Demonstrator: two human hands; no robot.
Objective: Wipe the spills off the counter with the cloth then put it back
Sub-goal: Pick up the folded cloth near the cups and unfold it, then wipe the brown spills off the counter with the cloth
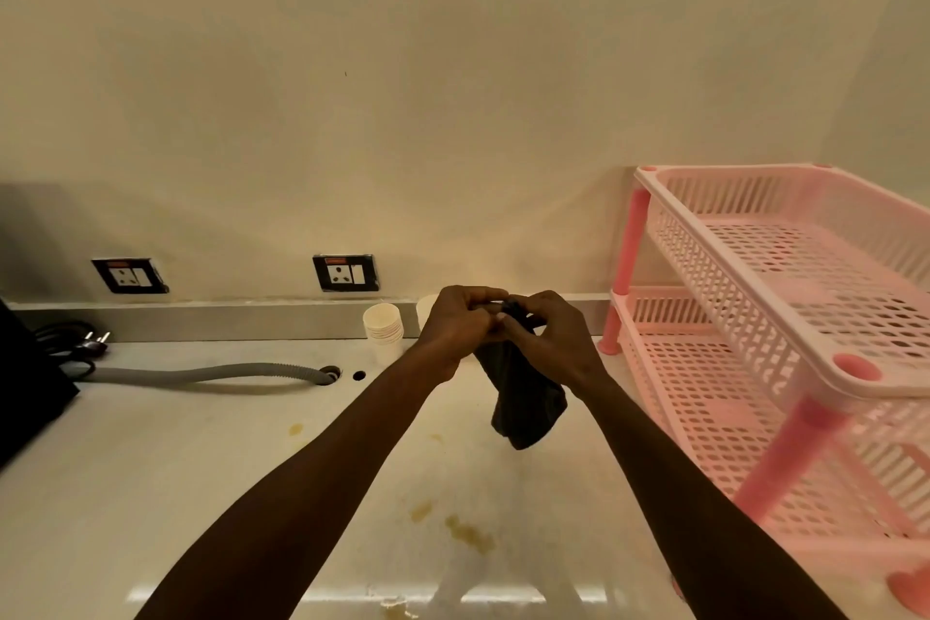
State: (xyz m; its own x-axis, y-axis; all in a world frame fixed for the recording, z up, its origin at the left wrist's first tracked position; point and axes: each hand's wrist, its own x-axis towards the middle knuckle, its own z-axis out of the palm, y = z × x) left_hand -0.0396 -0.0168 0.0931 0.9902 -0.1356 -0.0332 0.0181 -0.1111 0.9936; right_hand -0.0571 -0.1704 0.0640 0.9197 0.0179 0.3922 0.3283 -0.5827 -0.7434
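Note:
A dark cloth (526, 400) hangs in the air above the pale counter (166, 463). My left hand (460, 330) and my right hand (551, 342) both pinch its top edge, close together, near the back of the counter. Brownish spills lie on the counter: a larger patch (468, 531) near the front between my forearms, a small spot (295, 428) to the left, and another smear (397, 609) at the bottom edge.
A pink two-tier plastic rack (785, 317) fills the right side. Stacked paper cups (383, 325) stand at the back wall behind my hands. A grey hose (201, 374) runs into a counter hole, with a black plug (95, 342) and a dark appliance (25, 383) at left.

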